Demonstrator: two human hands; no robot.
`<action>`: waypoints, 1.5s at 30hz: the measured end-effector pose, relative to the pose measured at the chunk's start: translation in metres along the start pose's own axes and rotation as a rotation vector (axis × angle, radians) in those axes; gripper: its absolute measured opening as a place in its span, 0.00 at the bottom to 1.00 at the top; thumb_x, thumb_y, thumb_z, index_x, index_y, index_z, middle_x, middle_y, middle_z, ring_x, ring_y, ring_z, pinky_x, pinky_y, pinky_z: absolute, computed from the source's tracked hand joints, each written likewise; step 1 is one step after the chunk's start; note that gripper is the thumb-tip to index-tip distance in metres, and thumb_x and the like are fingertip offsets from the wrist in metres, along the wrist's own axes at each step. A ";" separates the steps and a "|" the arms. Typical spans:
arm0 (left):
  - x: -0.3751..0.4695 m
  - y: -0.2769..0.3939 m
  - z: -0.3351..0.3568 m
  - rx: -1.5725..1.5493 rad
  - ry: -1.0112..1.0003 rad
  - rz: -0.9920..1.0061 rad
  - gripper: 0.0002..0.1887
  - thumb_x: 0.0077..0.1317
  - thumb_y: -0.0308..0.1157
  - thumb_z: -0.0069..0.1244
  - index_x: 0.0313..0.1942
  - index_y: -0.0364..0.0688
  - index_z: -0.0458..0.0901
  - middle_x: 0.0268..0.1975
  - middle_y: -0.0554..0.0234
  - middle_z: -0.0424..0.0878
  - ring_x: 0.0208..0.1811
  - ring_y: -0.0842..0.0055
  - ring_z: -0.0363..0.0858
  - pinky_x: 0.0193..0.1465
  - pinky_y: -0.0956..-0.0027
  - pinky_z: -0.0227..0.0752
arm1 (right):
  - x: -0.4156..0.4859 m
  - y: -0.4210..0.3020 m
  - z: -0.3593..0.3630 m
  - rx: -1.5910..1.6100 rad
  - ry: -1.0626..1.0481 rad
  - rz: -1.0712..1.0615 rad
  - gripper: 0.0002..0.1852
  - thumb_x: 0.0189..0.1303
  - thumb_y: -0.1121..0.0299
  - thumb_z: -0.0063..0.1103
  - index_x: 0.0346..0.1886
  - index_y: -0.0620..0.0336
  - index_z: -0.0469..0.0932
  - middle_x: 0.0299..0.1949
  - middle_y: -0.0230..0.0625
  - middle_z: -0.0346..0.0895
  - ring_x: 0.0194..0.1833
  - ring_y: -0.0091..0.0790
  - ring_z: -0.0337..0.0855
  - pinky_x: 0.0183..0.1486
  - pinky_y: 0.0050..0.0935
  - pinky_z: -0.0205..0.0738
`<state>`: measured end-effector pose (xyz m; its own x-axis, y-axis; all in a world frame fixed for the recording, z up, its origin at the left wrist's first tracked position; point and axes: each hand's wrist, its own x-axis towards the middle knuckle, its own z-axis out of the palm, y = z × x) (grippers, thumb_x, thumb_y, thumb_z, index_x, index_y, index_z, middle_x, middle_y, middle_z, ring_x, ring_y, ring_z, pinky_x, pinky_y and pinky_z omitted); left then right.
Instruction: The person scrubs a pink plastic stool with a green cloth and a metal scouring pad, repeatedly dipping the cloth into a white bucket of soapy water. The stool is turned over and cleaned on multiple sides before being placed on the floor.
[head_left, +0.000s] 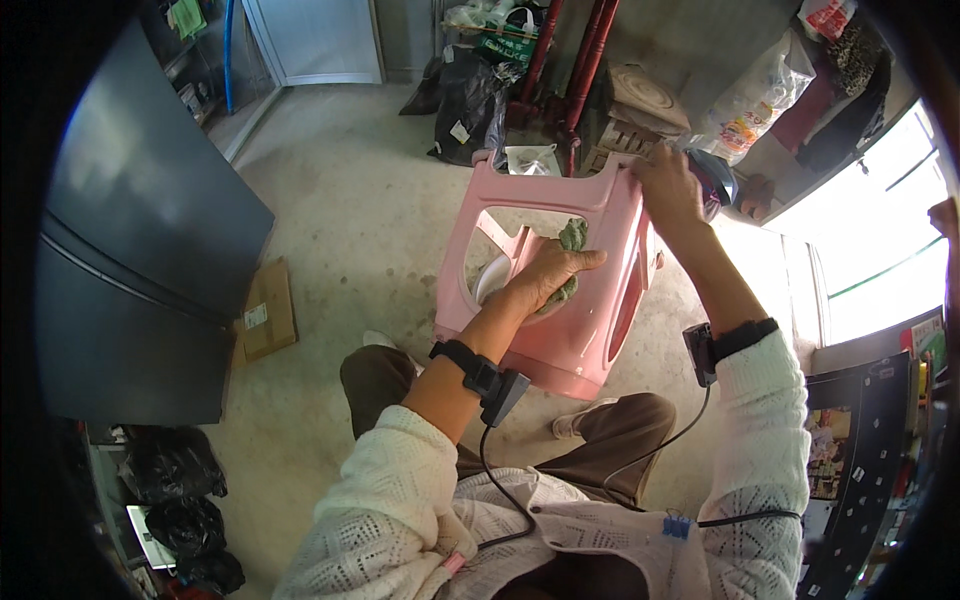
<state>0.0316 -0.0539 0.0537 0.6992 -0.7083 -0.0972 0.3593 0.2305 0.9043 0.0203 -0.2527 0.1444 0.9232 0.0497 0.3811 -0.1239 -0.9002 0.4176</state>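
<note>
A pink plastic stool (551, 352) lies tipped over in front of my knees, with its legs pointing away from me. My right hand (670, 187) grips the end of its far right leg. In my left hand (547, 274) is a bunched green cloth (574, 234), pressed at the edge of the opening in the stool's upper side. Most of the cloth is hidden under the palm and fingers. Through that opening shows part of a white round rim (491, 277), perhaps a basin; the rest is covered by the stool.
A dark refrigerator (142, 247) stands at the left, a flat cardboard box (268, 315) beside it. Black plastic bags (465, 97), red metal posts (577, 75) and stacked cartons (637, 105) stand beyond the stool. Cables run from both wrist straps.
</note>
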 end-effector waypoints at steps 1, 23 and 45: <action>0.001 -0.001 0.000 -0.007 -0.015 -0.013 0.31 0.54 0.38 0.64 0.55 0.34 0.72 0.46 0.61 0.79 0.48 0.75 0.75 0.56 0.71 0.66 | -0.005 0.009 -0.002 0.026 -0.057 0.033 0.12 0.53 0.69 0.57 0.43 0.50 0.80 0.46 0.38 0.69 0.49 0.44 0.74 0.45 0.36 0.79; 0.004 -0.001 0.010 0.091 0.003 -0.090 0.13 0.57 0.36 0.61 0.37 0.38 0.80 0.31 0.72 0.75 0.32 0.84 0.70 0.36 0.75 0.65 | 0.026 -0.025 0.019 0.225 0.083 0.221 0.09 0.55 0.74 0.54 0.41 0.57 0.72 0.43 0.45 0.68 0.49 0.52 0.74 0.43 0.45 0.79; 0.006 -0.007 0.013 0.038 -0.038 -0.195 0.17 0.56 0.39 0.62 0.39 0.37 0.80 0.25 0.74 0.75 0.25 0.88 0.70 0.28 0.78 0.63 | -0.021 0.003 0.047 0.810 0.280 0.622 0.12 0.49 0.67 0.61 0.37 0.57 0.76 0.44 0.47 0.72 0.48 0.49 0.74 0.50 0.41 0.70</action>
<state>0.0251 -0.0688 0.0518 0.5945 -0.7620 -0.2566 0.4615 0.0621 0.8849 0.0177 -0.2770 0.0987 0.6508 -0.5140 0.5588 -0.1710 -0.8163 -0.5518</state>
